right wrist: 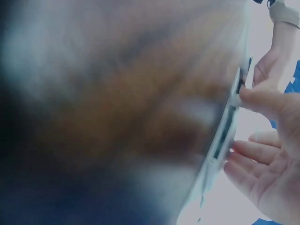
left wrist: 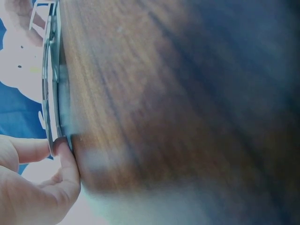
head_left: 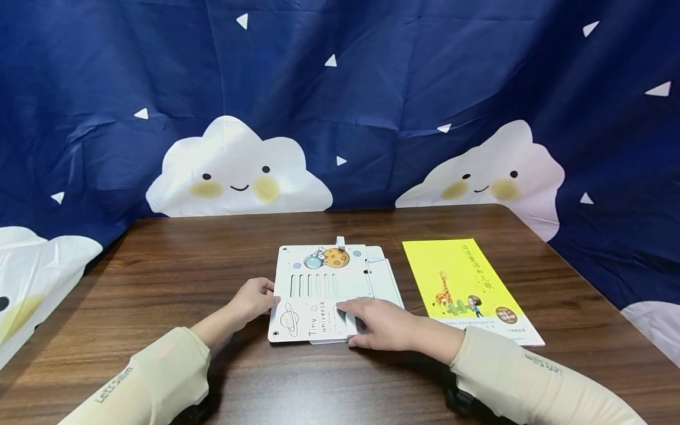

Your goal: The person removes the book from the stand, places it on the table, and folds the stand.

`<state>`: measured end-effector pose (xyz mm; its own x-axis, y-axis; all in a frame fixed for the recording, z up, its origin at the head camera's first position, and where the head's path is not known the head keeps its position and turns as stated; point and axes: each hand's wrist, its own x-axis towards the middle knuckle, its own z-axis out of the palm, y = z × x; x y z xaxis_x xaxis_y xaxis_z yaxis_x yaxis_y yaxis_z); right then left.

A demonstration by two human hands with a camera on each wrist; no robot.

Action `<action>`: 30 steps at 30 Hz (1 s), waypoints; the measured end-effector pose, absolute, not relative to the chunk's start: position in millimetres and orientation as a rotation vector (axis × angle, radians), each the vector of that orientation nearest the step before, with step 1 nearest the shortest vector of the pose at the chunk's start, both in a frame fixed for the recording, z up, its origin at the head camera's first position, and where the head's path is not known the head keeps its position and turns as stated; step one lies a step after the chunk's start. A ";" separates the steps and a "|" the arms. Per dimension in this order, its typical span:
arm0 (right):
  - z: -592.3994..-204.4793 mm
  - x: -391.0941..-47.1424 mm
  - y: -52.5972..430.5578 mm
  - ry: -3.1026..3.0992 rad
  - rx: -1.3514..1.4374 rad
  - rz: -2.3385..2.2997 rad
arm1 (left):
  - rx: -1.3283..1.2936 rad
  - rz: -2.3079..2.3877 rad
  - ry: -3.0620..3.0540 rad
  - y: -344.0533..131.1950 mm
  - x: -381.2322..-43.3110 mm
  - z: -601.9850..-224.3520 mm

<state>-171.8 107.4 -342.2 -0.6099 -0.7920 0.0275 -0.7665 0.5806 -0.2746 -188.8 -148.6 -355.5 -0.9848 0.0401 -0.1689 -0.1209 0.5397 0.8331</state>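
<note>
A flat white book stand (head_left: 324,283) lies on the table, printed with an astronaut, planets and the words "Tiny universe". Several slots run across its middle, and a small tab (head_left: 340,242) sticks up at its top edge. My left hand (head_left: 254,299) pinches the stand's left edge; the left wrist view shows thumb and finger on either side of the thin panel (left wrist: 52,84). At the lower right my right hand (head_left: 379,323) grips the stand, fingers on its front face and thumb by the bottom edge. The stand's underside is hidden in the head view.
To the right of the stand lies a yellow and white booklet (head_left: 451,277) with a giraffe and a child on its cover. The brown wooden table (head_left: 202,248) ends at a dark blue curtain (head_left: 361,88) with clouds.
</note>
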 end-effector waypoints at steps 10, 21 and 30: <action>-320.1 -212.5 103.7 2.716 -1.223 -0.703 | -0.053 1.450 2.597 -148.9 -190.5 -355.8; -324.6 -274.1 91.9 2.801 -0.779 -0.834 | -0.048 1.453 2.592 -150.7 -189.4 -356.0; -339.2 -296.2 82.4 2.761 -0.600 -0.850 | -0.046 1.472 2.594 -149.2 -189.5 -358.2</action>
<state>-296.2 82.4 -339.2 -0.8997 -0.4322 -0.0617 -0.3227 0.7535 -0.5728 -189.5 -149.2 -358.2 -0.9870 0.0512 -0.1524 -0.1045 0.5158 0.8503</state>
